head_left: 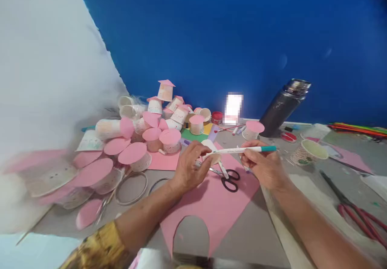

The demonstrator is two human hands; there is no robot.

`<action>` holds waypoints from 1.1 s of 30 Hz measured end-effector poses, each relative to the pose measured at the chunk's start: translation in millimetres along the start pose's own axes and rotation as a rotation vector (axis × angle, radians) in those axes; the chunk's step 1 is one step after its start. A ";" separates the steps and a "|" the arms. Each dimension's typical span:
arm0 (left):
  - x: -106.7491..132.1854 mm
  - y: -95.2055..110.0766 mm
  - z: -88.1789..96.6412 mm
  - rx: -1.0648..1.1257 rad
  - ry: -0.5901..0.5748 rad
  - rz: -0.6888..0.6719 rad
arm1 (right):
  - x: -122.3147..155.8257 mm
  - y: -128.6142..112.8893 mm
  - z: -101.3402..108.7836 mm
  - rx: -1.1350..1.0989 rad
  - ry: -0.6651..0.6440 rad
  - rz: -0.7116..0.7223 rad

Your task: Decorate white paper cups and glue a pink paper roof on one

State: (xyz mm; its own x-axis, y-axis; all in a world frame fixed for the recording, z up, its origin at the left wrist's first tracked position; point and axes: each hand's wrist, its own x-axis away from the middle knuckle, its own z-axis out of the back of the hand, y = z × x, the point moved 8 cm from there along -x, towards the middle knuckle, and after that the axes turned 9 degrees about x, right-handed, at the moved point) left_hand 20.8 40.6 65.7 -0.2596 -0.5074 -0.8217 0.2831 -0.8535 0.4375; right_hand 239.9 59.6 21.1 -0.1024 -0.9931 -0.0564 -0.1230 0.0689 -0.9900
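My left hand (pixel 190 166) is closed round a small white paper cup (pixel 211 150), held on its side above a pink paper sheet (pixel 211 204). My right hand (pixel 263 166) pinches a white marker with a teal cap (pixel 244 150), its tip end pointing at the cup. Black-handled scissors (pixel 228 178) lie on the pink sheet just under both hands. The sheet has a rounded piece cut out of its near edge.
A heap of paper cups with pink round lids (pixel 145 136) fills the left side. A dark flask (pixel 282 107) stands at the back right. A bowl-like cup (pixel 311 150), red scissors (pixel 359 216), coloured pencils (pixel 359 128) and a ring (pixel 131 188) lie around.
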 end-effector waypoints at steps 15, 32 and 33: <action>3.8 0.4 -5.7 -0.115 -0.003 -0.025 | 3.9 2.8 -3.4 0.073 -0.022 0.023; 6.7 -32.8 -9.4 0.253 -0.058 0.554 | 2.1 -8.5 3.5 0.268 -0.174 0.240; 6.6 -32.5 -9.8 0.255 -0.063 0.554 | 2.3 -10.2 3.0 0.267 -0.187 0.254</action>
State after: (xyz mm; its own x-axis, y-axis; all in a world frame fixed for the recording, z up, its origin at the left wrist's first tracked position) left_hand 18.9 66.1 42.5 -0.1933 -0.8831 -0.4276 0.1636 -0.4587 0.8734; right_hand 243.9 56.3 30.6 0.0876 -0.9494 -0.3017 0.1461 0.3119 -0.9388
